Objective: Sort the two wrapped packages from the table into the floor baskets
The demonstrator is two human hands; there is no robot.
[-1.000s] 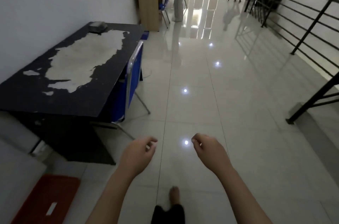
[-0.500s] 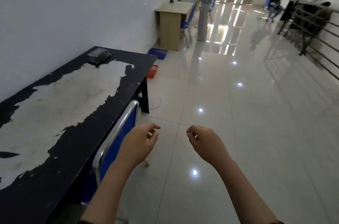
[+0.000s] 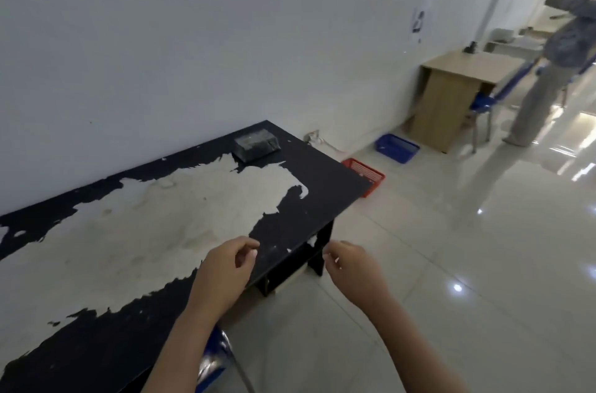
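Observation:
A dark wrapped package lies at the far end of the black table, close to the wall; I cannot tell whether it is one package or two stacked. On the floor beyond the table stand a red basket and, farther off, a blue basket. My left hand hovers over the table's near edge, fingers loosely curled, holding nothing. My right hand hangs over the floor beside the table, also loosely curled and without anything in it.
The tabletop has a large worn pale patch. A blue chair sits below my left arm. A wooden desk with a blue chair stands past the baskets, and a person stands there. Glossy tile floor spreads right.
My view has moved forward along the table and turned left toward it. The package and both baskets are nearer. Both hands keep the same loose curl.

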